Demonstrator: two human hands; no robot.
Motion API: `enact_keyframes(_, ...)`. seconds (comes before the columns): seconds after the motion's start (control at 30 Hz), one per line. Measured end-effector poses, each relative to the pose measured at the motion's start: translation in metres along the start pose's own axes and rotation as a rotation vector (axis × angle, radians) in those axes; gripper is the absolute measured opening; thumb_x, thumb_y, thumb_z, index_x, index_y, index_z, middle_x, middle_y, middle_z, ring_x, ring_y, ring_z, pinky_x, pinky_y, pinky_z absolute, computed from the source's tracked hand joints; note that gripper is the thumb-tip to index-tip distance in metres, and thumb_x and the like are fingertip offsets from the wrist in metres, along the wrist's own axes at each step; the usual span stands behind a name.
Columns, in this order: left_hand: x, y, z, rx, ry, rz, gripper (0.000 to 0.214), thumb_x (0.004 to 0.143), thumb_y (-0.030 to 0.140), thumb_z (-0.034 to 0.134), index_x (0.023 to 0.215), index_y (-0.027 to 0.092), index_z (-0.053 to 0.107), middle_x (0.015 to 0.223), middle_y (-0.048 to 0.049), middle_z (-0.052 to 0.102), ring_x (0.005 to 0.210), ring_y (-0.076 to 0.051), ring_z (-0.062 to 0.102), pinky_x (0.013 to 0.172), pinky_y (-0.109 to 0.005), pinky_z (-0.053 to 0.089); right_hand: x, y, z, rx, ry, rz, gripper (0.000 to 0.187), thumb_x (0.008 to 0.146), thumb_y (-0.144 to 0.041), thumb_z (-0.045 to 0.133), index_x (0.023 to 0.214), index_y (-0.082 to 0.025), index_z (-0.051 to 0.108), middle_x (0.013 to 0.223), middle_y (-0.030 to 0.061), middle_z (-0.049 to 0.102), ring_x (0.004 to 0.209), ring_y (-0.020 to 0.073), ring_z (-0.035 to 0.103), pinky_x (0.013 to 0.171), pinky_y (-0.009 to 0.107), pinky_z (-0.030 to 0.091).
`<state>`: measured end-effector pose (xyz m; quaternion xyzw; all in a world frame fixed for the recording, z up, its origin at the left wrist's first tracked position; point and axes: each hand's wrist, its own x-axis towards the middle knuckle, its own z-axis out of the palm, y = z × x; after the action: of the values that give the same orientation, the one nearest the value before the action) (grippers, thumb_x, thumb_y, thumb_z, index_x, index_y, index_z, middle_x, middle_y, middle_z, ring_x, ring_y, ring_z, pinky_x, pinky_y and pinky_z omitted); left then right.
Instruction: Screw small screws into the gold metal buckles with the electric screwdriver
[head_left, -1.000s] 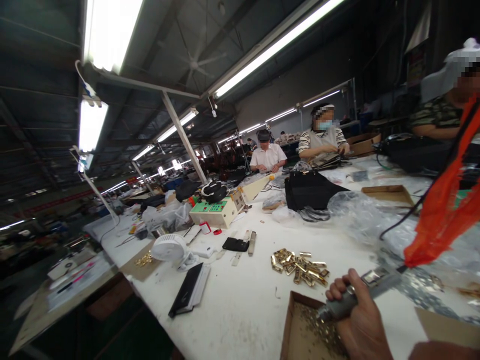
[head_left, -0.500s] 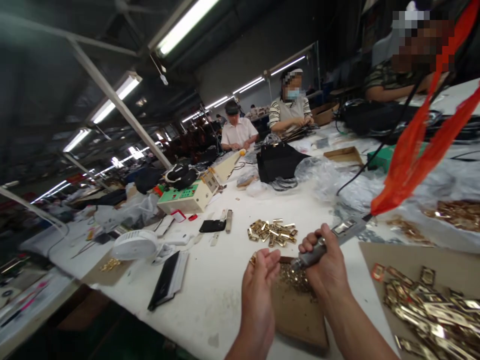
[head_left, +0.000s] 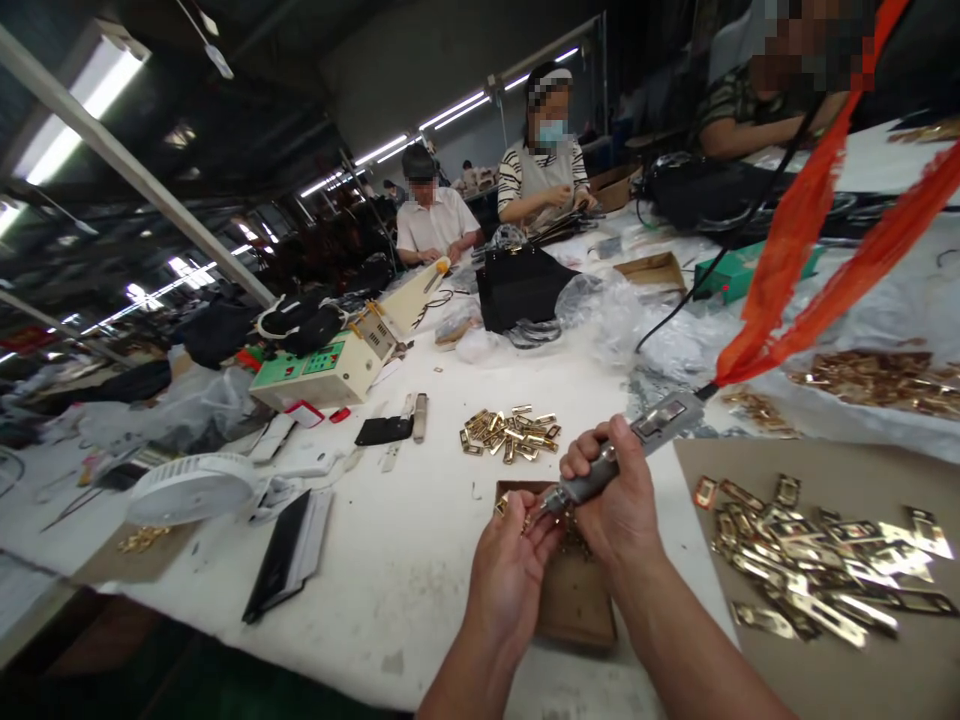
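A grey electric screwdriver [head_left: 664, 424] is gripped in my right hand [head_left: 624, 500], slanting so that its tip points down to the left. The tip reaches the fingers of my left hand [head_left: 496, 575]. Between my left thumb and fingertips is a small gold metal fitting [head_left: 502, 506], mostly covered by the fingers. Below both hands lies a shallow cardboard box [head_left: 577, 610] with tiny metal parts in it, partly hidden. Behind the hands, a pile of gold metal fittings [head_left: 510, 434] rests on the white table [head_left: 405, 570].
Many larger gold plates [head_left: 810, 560] lie on brown cardboard at right. Orange cloth [head_left: 772, 310] is tied to the screwdriver's rear end. Left are a black notebook [head_left: 277, 555], a white fan [head_left: 191, 487] and a control box [head_left: 322, 370]. Co-workers sit across the table.
My right hand has brought the screwdriver's tip left to my left fingers; before, it was apart from them over the box. The camera view has shifted, moving the scene left and up.
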<state>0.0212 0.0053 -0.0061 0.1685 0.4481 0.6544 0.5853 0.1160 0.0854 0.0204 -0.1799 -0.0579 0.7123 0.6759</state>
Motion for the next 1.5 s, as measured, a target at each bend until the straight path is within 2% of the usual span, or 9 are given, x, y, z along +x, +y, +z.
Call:
enact_keyframes(0.3,-0.002,-0.002,-0.001,0.038,-0.026,0.024,0.026,0.095,0.041,0.066,0.098,0.016,0.063,0.104,-0.0095,0.073,0.103,-0.023,0.07,0.098,-0.039,0.052,-0.003,0.001,0.002,-0.024,-0.006,-0.008,0.049,0.071,-0.049,0.086,0.077,-0.022,0.046,0.064,-0.0087,0.042,0.05,0.0066,0.04,0.048,0.019,0.037)
enact_keyframes(0.53,-0.003,-0.002,0.0,0.053,-0.039,0.031,0.027,0.095,0.043,0.067,0.096,0.016,0.064,0.104,-0.0096,0.073,0.103,-0.024,0.069,0.097,-0.038,0.051,-0.004,0.004,0.001,-0.045,-0.034,-0.047,0.044,0.075,-0.046,0.084,0.077,-0.022,0.047,0.062,-0.0087,0.042,0.049,0.0074,0.039,0.047,0.021,0.037)
enact_keyframes(0.9,-0.005,-0.005,0.0,0.056,0.009,0.033,0.031,0.091,0.047,0.07,0.095,0.016,0.065,0.101,-0.0098,0.074,0.103,-0.024,0.07,0.093,-0.037,0.053,-0.009,0.012,0.001,-0.137,-0.066,-0.158,0.036,0.08,-0.036,0.08,0.077,-0.022,0.047,0.059,-0.009,0.044,0.045,0.0079,0.04,0.045,0.022,0.037)
enact_keyframes(1.07,-0.003,-0.001,-0.001,0.062,0.018,0.015,0.032,0.089,0.044,0.074,0.101,0.015,0.066,0.104,-0.012,0.075,0.1,-0.025,0.072,0.093,-0.038,0.055,-0.009,0.011,-0.001,-0.171,-0.121,-0.186,0.038,0.08,-0.037,0.08,0.074,-0.021,0.046,0.059,-0.0083,0.045,0.045,0.0083,0.042,0.045,0.023,0.038)
enact_keyframes(1.3,0.0,0.005,-0.008,0.238,0.074,-0.072,0.048,0.09,0.042,0.073,0.124,0.011,0.06,0.119,-0.0203,0.072,0.091,-0.025,0.076,0.077,-0.034,0.06,-0.007,0.002,-0.002,-0.152,-0.161,-0.219,0.035,0.082,-0.038,0.08,0.077,-0.021,0.049,0.062,-0.0076,0.046,0.048,0.0084,0.044,0.047,0.023,0.038)
enact_keyframes(1.5,-0.004,0.003,-0.012,0.342,-0.021,-0.075,0.052,0.086,0.047,0.075,0.123,0.012,0.064,0.118,-0.0197,0.072,0.066,-0.018,0.073,0.058,-0.027,0.058,-0.007,0.0,-0.001,-0.138,-0.156,-0.215,0.036,0.081,-0.039,0.081,0.077,-0.022,0.05,0.064,-0.0074,0.047,0.049,0.0085,0.045,0.047,0.023,0.039)
